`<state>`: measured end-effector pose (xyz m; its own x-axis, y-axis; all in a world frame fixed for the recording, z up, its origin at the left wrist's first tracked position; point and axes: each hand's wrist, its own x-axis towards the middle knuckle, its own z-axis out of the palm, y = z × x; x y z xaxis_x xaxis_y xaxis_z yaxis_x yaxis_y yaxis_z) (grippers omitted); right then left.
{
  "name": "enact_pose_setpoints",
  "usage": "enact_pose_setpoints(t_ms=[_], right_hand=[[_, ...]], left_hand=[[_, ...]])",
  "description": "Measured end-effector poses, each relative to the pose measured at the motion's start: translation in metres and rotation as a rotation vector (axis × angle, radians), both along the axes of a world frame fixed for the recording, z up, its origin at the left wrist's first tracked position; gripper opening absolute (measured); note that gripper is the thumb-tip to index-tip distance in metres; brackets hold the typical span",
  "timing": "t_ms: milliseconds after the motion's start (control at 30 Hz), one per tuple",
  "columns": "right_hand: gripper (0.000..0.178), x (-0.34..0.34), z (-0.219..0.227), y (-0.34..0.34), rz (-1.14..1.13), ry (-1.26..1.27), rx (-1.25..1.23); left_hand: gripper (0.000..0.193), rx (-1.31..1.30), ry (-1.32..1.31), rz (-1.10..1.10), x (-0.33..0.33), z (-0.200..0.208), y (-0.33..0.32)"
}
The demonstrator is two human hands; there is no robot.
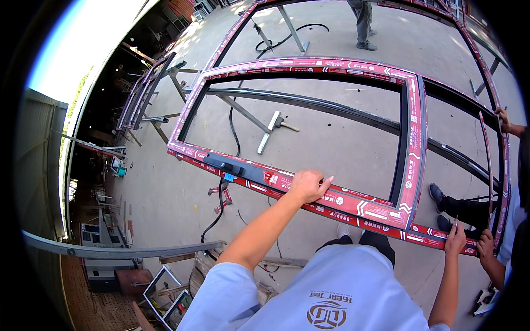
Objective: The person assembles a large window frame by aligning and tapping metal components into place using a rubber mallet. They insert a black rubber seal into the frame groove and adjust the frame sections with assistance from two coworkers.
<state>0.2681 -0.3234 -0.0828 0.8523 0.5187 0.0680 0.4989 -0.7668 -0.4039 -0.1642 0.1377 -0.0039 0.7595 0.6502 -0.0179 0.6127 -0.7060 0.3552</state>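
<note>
A large window frame [415, 160] wrapped in red printed protective film lies level in front of me, with a smaller sash [309, 64] set in its left part. My left hand [310, 186] rests on the sash's near rail, fingers curled over it and thumb stretched to the right. A black handle [220, 164] is mounted on that rail, left of my hand. My right hand [455, 239] is at the frame's near right part, fingers pinched on a small thin thing too small to name. To its right, a co-worker's hands [486, 246] are by a long thin strip [487, 154].
Metal stands and dark rails [309, 102] support the frame. A mallet [287, 126] rests on a stand's foot. A black hose [234, 129] hangs to the concrete floor. Another person's legs [362, 25] stand beyond. More frames [144, 91] lean at left; a metal bar [121, 252] juts nearby.
</note>
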Motion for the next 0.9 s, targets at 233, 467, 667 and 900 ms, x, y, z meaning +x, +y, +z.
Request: enact_pose_setpoints(t_ms=[233,467,667,900], right_hand=[[0.031,0.011,-0.014,-0.022,0.035,-0.037,0.040],[0.030,0.010,-0.010,-0.011,0.058,-0.038,0.073],[0.032,0.016,-0.015,-0.008,0.093,-0.077,0.055],[0.031,0.014,-0.021,-0.014,0.031,-0.041,0.046]], left_hand=[[0.051,-0.046,0.061,0.064,0.008,-0.021,-0.001],[0.053,0.032,-0.054,0.039,-0.001,-0.025,0.001],[0.068,-0.059,0.087,0.086,-0.001,-0.010,0.004],[0.068,-0.106,0.134,0.113,0.002,0.022,0.007]])
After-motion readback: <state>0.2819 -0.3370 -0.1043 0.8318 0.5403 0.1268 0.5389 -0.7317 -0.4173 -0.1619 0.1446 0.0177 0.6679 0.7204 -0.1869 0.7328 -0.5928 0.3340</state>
